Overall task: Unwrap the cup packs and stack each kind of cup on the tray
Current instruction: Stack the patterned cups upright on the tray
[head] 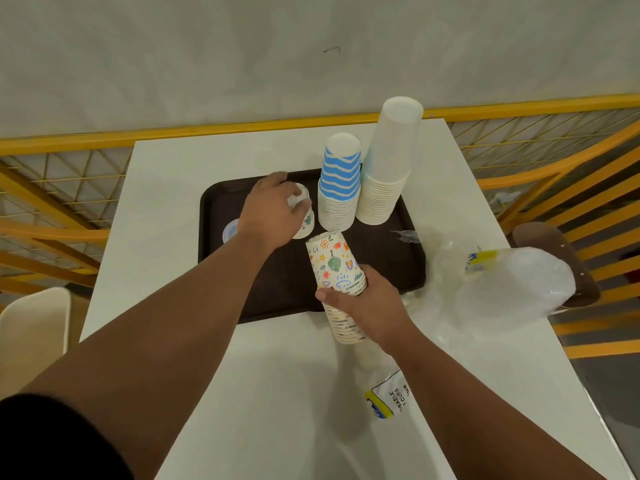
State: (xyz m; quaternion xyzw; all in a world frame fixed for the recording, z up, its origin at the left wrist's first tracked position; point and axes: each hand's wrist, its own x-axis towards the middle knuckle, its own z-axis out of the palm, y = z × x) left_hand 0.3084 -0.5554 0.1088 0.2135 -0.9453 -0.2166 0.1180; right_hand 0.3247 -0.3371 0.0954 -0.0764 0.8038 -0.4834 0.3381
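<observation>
While the striped stack (338, 181) and plain white stack (388, 161) already stand on the tray (391, 258), my right hand (367, 303) grips the doodle-print stack (337, 282) and my left hand (273, 209) holds a small stack (304, 216) there

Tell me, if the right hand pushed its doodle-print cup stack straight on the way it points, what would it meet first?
Probably the blue-striped stack: the doodle-print stack in the right hand points at its base, though depth is unclear.
</observation>
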